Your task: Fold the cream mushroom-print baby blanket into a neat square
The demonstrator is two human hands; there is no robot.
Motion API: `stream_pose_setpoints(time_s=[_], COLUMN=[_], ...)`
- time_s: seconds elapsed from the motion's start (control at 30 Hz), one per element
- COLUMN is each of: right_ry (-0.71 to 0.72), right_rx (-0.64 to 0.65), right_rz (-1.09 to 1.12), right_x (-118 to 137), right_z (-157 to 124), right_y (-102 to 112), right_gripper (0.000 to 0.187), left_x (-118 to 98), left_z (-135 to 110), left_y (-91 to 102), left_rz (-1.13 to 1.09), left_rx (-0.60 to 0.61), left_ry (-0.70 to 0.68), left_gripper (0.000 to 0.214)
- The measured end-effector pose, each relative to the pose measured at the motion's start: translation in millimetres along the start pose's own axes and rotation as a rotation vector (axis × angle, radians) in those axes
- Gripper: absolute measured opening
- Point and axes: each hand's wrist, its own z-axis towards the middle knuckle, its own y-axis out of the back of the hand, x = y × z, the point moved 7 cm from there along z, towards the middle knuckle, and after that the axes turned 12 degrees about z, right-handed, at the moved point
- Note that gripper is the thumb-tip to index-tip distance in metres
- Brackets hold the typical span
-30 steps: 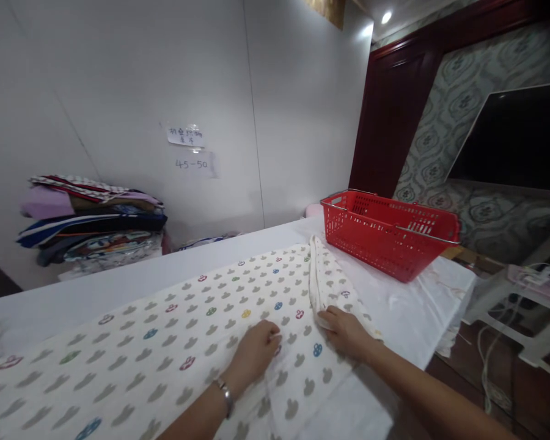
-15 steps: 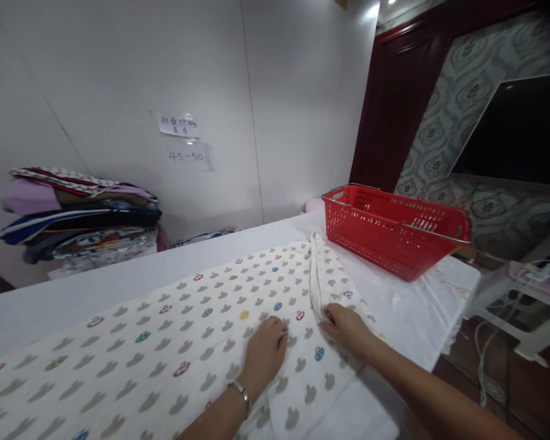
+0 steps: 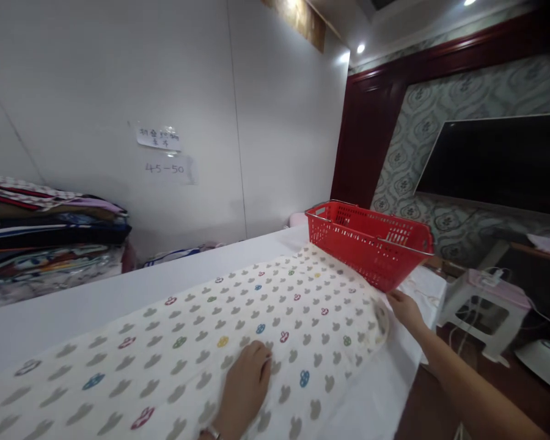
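A white cloth [image 3: 238,318] printed with grey and coloured mouse-head shapes lies spread flat over the white table [image 3: 96,299]. My left hand [image 3: 245,388] rests palm down on the cloth near the front, fingers together and flat. My right hand [image 3: 406,308] is stretched out to the cloth's right end, beside the red basket [image 3: 371,244], with its fingers closed on the cloth's edge.
The red plastic basket stands at the table's right end. A pile of folded fabrics [image 3: 50,235] sits at the left against the white wall, under paper labels [image 3: 160,153]. A white stool [image 3: 481,305] stands on the floor at the right, below a dark screen [image 3: 499,162].
The folded-over strip at the cloth's right end has been opened out flat towards the basket. My right hand moved right with the cloth's edge. My left hand stayed pressed on the cloth.
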Motion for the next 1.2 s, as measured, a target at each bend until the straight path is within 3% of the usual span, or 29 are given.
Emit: stream_pose_setpoints(time_s=[0.13, 0.2, 0.27, 0.37, 0.57, 0.83, 0.9, 1.0, 1.07, 1.13, 1.2], right_ry=[0.578, 0.771, 0.829, 0.760, 0.406, 0.313, 0.386, 0.735, 0.926, 0.920, 0.671], right_rx=[-0.037, -0.066, -0.134, -0.146, -0.121, -0.158, -0.188, -0.243, -0.239, -0.171, -0.034], right_rz=[-0.349, -0.567, -0.755, -0.955, -1.044, -1.035, -1.024, -0.942, -0.848, -0.777, -0.733], right_x=[73, 109, 136, 156, 148, 150, 156, 163, 150, 119, 73], right_z=[-6, -6, 5, 35, 86, 115, 111, 80, 51, 30, 23], right_y=[-6, -14, -16, -14, 6, 5, -2, -13, -17, -19, -20], right_gripper=[0.027, 0.034, 0.044, 0.057, 0.031, 0.027, 0.026, 0.025, 0.024, 0.023, 0.025], left_x=[3, 5, 6, 7, 4, 4, 4, 4, 4, 4, 3], left_z=[0, 0, 0, 0, 0, 0, 0, 1, 1, 1, 2], left_y=[-4.3, -6.2, -7.6, -8.4, -5.2, -5.4, -5.9, -6.3, -6.7, -6.9, -6.5], left_rz=[-0.002, -0.006, -0.007, -0.005, 0.004, 0.029, 0.030, 0.036, 0.041, 0.047, 0.064], left_rx=[0.005, 0.000, -0.010, -0.024, -0.026, -0.020, -0.020, -0.023, -0.029, -0.039, -0.052], left_ry=[0.004, 0.003, -0.001, -0.007, -0.006, -0.005, -0.016, -0.027, -0.034, -0.047, -0.059], left_gripper=[0.018, 0.019, 0.019, 0.019, 0.020, 0.019, 0.019, 0.019, 0.019, 0.019, 0.019])
